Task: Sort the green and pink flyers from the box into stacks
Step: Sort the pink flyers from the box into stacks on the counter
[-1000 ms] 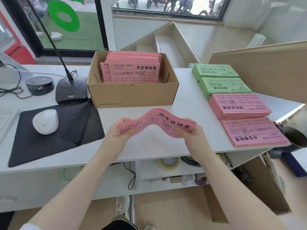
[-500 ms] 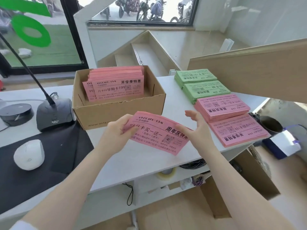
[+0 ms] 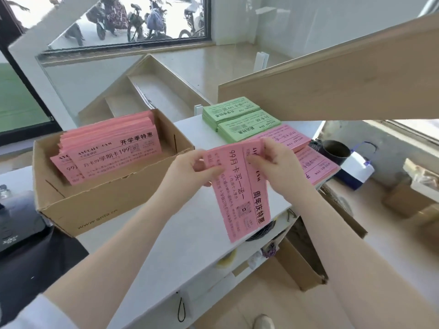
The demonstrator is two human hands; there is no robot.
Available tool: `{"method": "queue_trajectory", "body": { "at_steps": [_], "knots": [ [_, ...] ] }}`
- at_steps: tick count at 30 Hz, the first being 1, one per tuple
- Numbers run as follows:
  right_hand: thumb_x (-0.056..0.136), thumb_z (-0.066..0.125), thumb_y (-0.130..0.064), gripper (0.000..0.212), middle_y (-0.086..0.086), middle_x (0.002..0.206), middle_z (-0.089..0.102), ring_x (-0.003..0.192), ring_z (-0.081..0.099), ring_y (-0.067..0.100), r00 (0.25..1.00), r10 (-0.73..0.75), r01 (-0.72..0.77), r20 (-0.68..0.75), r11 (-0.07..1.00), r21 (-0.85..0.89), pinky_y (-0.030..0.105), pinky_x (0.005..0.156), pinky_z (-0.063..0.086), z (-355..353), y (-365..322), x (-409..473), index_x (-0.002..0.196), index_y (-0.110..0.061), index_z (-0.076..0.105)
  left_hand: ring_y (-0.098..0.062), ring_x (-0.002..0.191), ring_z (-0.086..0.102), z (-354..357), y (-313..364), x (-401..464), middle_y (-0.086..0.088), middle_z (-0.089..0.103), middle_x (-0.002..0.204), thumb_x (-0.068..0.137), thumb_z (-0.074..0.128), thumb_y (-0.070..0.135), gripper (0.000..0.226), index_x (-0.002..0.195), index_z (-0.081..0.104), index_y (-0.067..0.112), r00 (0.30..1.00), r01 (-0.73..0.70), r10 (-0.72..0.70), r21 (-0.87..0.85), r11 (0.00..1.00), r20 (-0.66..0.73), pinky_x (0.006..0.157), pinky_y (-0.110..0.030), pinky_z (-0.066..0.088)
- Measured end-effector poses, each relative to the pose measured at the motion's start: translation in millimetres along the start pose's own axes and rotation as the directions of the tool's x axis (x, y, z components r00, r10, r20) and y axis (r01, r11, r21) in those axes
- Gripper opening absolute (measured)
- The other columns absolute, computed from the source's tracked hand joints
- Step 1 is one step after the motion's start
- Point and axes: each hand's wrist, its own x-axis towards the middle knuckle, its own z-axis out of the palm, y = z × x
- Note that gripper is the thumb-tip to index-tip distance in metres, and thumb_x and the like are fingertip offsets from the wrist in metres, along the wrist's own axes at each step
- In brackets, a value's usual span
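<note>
The pink flyers (image 3: 240, 193), held level half a second ago, now hang on end above the desk (image 3: 190, 245) edge, right of the box (image 3: 95, 200). The left hand (image 3: 190, 167) pinches their top left corner; the right hand (image 3: 278, 165) pinches the top edge. They show black print and fan slightly apart.

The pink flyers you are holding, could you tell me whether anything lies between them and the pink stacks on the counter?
Nothing visible does. Both hands, left and right, hold the pink flyers just in front of the pink stacks; only the right hand itself overlaps them in view.
</note>
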Motion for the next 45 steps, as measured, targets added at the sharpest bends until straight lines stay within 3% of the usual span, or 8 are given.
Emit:
{"method": "queue_trajectory", "body": {
  "at_steps": [5,9,11,18,28,33,38,45],
  "knots": [
    [0.093,0.051,-0.007,0.017,-0.007,0.090,0.070,0.076,0.067,0.004,0.903,0.351,-0.231,-0.247,0.883,0.408,0.019,0.062,0.052,-49.1,64.4,4.9,0.091,-0.022,0.061,-0.018,0.084,0.068,63.3,-36.8,27.2,-0.004,0.074,0.092,0.087,0.063,0.010,0.005,0.088,0.065,0.015,0.930,0.215,-0.198,-0.021,0.976,0.308,0.081,-0.030,0.054],
    [0.093,0.050,-0.006,0.016,0.007,0.096,0.068,0.074,0.059,0.016,0.726,0.654,-0.370,-0.214,0.633,0.680,0.017,0.052,0.046,-93.0,134.5,11.1,0.092,-0.016,0.062,-0.013,0.082,0.068,114.0,-45.9,51.1,0.003,0.074,0.084,0.088,0.063,0.019,0.006,0.085,0.068,0.021,0.907,0.329,-0.303,-0.046,0.943,0.293,0.076,-0.025,0.055],
    [0.093,0.051,-0.005,0.012,0.008,0.096,0.069,0.082,0.063,0.018,0.676,0.718,-0.429,-0.166,0.568,0.703,0.025,0.066,0.049,-109.8,163.0,13.3,0.096,-0.013,0.060,-0.009,0.076,0.066,137.0,-41.6,64.3,0.004,0.074,0.081,0.089,0.061,0.019,0.007,0.086,0.068,0.018,0.913,0.357,-0.327,-0.092,0.929,0.246,0.069,-0.019,0.054],
    [0.087,0.060,-0.004,0.021,0.008,0.099,0.069,0.084,0.063,0.014,0.730,0.634,-0.572,-0.254,0.771,0.279,0.016,0.053,0.041,-153.8,229.7,29.2,0.107,-0.009,0.057,-0.012,0.067,0.066,196.5,-36.8,111.7,-0.004,0.070,0.076,0.086,0.064,0.014,0.010,0.081,0.060,0.007,0.903,0.381,-0.416,-0.246,0.891,-0.111,0.060,-0.021,0.054],
    [0.087,0.059,-0.012,0.017,0.002,0.102,0.066,0.094,0.062,0.017,0.831,0.502,-0.522,-0.239,0.853,-0.025,0.038,0.084,0.053,-156.2,268.6,65.1,0.103,-0.016,0.062,-0.023,0.077,0.070,212.6,-50.1,119.9,-0.013,0.071,0.087,0.084,0.066,0.010,0.008,0.085,0.059,0.007,0.854,0.380,-0.453,-0.289,0.879,-0.254,0.073,-0.037,0.057],
    [0.090,0.056,-0.021,0.030,0.005,0.118,0.059,0.109,0.055,0.023,0.908,0.369,-0.414,-0.201,0.867,-0.278,0.041,0.092,0.046,-154.5,277.2,61.3,0.119,-0.014,0.060,-0.007,0.091,0.058,221.7,-45.8,99.5,0.004,0.057,0.108,0.091,0.058,0.023,0.022,0.110,0.048,0.017,0.809,0.364,-0.421,-0.213,0.907,-0.409,0.073,-0.020,0.045],
    [0.095,0.048,-0.027,0.033,0.002,0.122,0.062,0.115,0.053,0.024,0.921,0.368,-0.390,-0.132,0.875,-0.285,0.050,0.097,0.043,-153.5,280.3,62.4,0.125,-0.017,0.058,-0.005,0.131,0.037,238.0,-42.0,78.7,0.011,0.040,0.139,0.098,0.039,0.012,0.047,0.143,0.030,0.021,0.825,0.336,-0.502,-0.489,0.805,-0.260,0.102,-0.022,0.027],
    [0.094,0.048,-0.014,0.038,0.010,0.129,0.055,0.117,0.051,0.023,0.930,0.361,-0.364,-0.060,0.892,-0.269,0.039,0.100,0.042,-151.5,273.2,67.8,0.131,-0.006,0.051,-0.010,0.109,0.061,244.9,-42.1,89.4,0.005,0.062,0.123,0.098,0.032,0.002,0.047,0.134,0.044,0.030,0.871,0.305,-0.477,-0.629,0.715,-0.119,0.095,-0.035,0.047]
  ]
}}
